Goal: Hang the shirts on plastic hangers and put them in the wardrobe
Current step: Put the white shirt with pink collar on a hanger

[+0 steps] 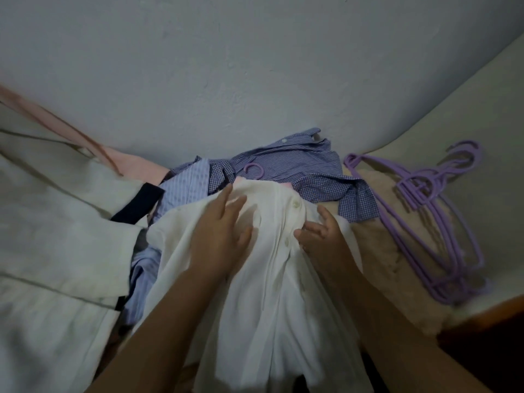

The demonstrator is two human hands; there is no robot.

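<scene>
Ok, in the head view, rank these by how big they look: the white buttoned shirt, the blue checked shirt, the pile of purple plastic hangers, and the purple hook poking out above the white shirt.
1. White buttoned shirt, nearest the camera
2. Blue checked shirt and pile of purple plastic hangers: too alike to rank
3. Purple hook

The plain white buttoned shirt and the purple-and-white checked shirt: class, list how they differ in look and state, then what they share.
The plain white buttoned shirt is unpatterned; the purple-and-white checked shirt is finely checked. The white shirt lies spread out lengthwise with a purple plastic hanger hook showing at its collar; the checked shirt lies crumpled behind it. Both hands, left hand and right hand, are on the white shirt; neither touches the checked one. Both have buttons.
</scene>
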